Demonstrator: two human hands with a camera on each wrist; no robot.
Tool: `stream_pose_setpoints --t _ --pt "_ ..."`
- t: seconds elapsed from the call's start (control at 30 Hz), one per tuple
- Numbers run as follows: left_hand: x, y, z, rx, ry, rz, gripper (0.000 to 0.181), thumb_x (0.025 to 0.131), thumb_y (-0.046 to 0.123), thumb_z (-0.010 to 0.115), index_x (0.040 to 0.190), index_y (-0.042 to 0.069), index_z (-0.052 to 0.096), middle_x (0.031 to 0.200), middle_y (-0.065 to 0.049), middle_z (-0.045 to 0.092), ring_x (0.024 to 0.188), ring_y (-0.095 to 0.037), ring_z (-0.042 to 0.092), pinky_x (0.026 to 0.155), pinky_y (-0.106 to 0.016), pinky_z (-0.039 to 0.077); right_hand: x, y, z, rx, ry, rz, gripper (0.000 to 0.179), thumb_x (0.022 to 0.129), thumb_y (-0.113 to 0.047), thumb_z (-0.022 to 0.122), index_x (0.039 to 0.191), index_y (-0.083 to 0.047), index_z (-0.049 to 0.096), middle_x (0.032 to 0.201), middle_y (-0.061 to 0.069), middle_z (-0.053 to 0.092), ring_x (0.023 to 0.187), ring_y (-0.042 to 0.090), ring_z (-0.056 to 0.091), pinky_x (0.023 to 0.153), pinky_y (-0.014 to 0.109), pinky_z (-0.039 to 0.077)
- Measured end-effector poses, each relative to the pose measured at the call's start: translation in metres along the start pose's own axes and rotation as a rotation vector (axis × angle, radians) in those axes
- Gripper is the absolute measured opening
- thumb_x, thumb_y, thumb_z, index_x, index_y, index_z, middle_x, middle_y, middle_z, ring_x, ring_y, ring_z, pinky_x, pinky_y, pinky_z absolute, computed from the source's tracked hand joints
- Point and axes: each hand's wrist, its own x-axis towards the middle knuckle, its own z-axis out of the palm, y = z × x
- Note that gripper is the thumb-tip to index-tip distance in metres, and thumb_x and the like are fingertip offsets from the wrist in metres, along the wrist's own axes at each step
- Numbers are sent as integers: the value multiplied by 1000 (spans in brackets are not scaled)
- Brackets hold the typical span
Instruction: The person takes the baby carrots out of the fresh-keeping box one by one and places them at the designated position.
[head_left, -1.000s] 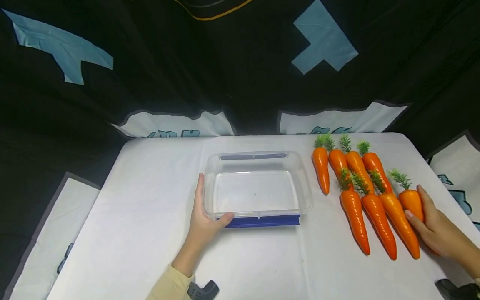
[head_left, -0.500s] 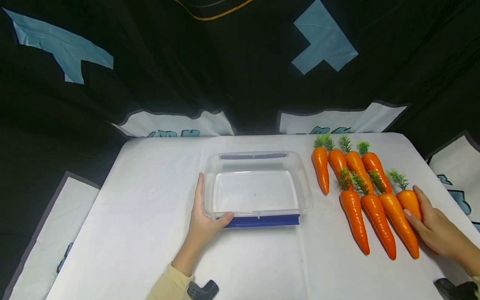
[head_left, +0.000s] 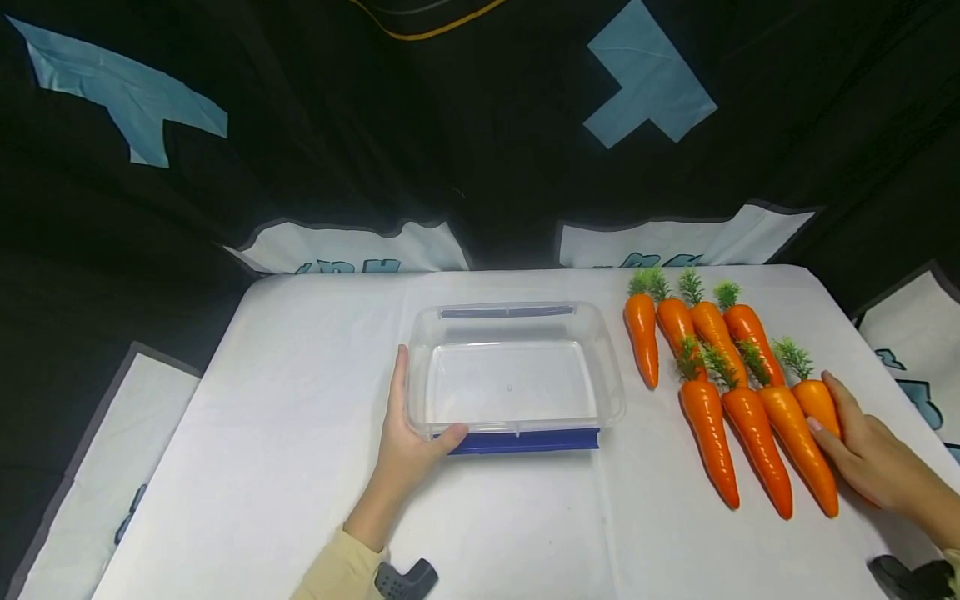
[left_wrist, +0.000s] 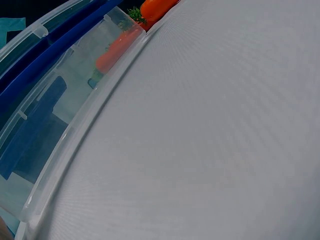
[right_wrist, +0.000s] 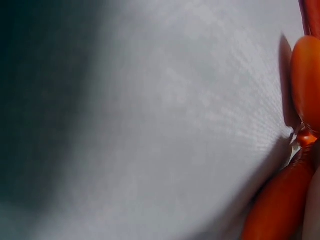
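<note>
A clear plastic food container [head_left: 510,427] with blue side latches sits at mid-table, its inside bare. My left hand [head_left: 405,454] grips its near left corner, thumb over the front rim and fingers along the left wall. At the table's right, my right hand [head_left: 873,458] holds an orange carrot [head_left: 817,403] with a green leafy top, the rightmost in the near row. The palm hides part of that carrot. In the right wrist view an orange carrot [right_wrist: 277,210] shows beside the hand's edge. The left wrist view shows the container's wall [left_wrist: 80,102] and blue latch [left_wrist: 55,52].
Several other carrots lie in two rows right of the container, including a near-row carrot [head_left: 708,442] and a smaller, separate one [head_left: 641,337]. White cloth covers the table [head_left: 300,375]. A dark curtain [head_left: 375,142] hangs behind it.
The right hand and the carrot it holds have shifted slightly left, closer to the neighbouring carrot. The left hand and the container stay where they were.
</note>
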Motion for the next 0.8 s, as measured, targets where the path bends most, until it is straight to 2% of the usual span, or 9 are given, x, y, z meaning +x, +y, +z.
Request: stream_pose_setpoints --t 0.17,0.4,0.6,0.8 --pt "0 0 0 1 0 1 122 71 30 87 158 41 3 168 3 6 155 -24 7 121 -66 9 1 0 -1 -8 -17 3 84 107 -40 35 152 7 -18 137 46 28 108 54 44 92 78 36" --pt "0 -1 0 0 3 9 123 70 28 87 161 26 4 168 2 6 155 -24 6 121 -66 9 1 2 -2 -21 -34 2 83 107 -42 34 152 7 -16 137 47 28 112 57 42 92 79 35" --pt "0 -1 0 0 3 0 123 70 28 87 161 28 3 168 4 6 155 -24 7 121 -67 9 0 -1 -6 -63 -30 3 84 107 -43 33 152 9 -16 137 48 28 114 60 42 92 79 35" --pt "0 0 0 -15 -1 -11 124 70 27 87 161 29 3 168 6 7 155 -24 8 120 -67 10 -1 -5 -14 -144 -55 58 90 105 -52 30 150 11 -15 138 50 27 112 64 43 86 77 40"
